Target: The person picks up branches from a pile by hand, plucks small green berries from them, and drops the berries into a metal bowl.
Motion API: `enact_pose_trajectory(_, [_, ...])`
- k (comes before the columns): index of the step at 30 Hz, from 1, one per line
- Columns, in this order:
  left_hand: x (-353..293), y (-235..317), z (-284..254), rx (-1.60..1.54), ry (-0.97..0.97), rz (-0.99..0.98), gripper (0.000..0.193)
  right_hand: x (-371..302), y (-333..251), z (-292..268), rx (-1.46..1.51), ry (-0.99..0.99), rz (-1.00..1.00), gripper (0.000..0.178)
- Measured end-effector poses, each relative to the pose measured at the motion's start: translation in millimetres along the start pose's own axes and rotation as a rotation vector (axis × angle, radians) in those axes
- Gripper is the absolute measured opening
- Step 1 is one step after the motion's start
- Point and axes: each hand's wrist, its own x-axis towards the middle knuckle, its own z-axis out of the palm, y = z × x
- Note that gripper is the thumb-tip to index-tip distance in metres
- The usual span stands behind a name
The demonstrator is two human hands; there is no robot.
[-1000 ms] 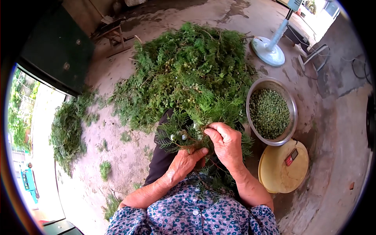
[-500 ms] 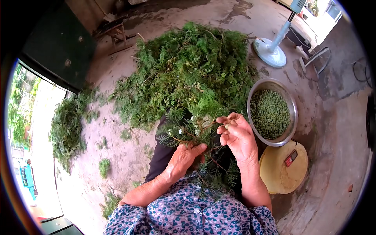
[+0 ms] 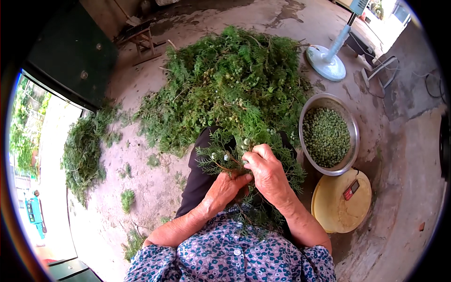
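My left hand (image 3: 222, 190) is closed round the stems of a leafy evergreen branch (image 3: 217, 152), held over my lap. Flat, scaly green sprays and a few pale, bluish seed cones (image 3: 226, 157) show on it. My right hand (image 3: 268, 176) is close beside, its thumb and fingers pinched together among the twigs near the branch's middle. What lies between those fingertips is hidden. More green sprays hang below both hands, over my dark trousers (image 3: 191, 188).
A large heap of cut evergreen branches (image 3: 225, 80) lies ahead, a smaller pile (image 3: 83, 150) to the left. At right stand a metal basin (image 3: 355, 141) of small green cones and a round yellow lid (image 3: 338, 214) bearing a phone (image 3: 351, 190). A fan base (image 3: 325, 63) stands farther back.
My right hand has moved left and inward from beside the basin to the branch, its raised fingers now pinched among the twigs. The left hand keeps its hold in nearly the same place.
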Motion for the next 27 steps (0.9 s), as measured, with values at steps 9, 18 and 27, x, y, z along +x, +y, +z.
enact_pose_trajectory(9, [-6,11,-15,0.109,-0.091,-0.047,0.03,3,18,-68,0.54,0.396,0.285,0.012])
enact_pose_trajectory(18, [-2,14,-18,-0.013,-0.106,-0.106,0.031,-48,184,-208,-1.053,0.666,0.355,0.033])
enact_pose_trajectory(27, [0,21,-12,0.022,-0.196,-0.008,0.034,-52,186,-222,-1.129,0.816,0.491,0.032])
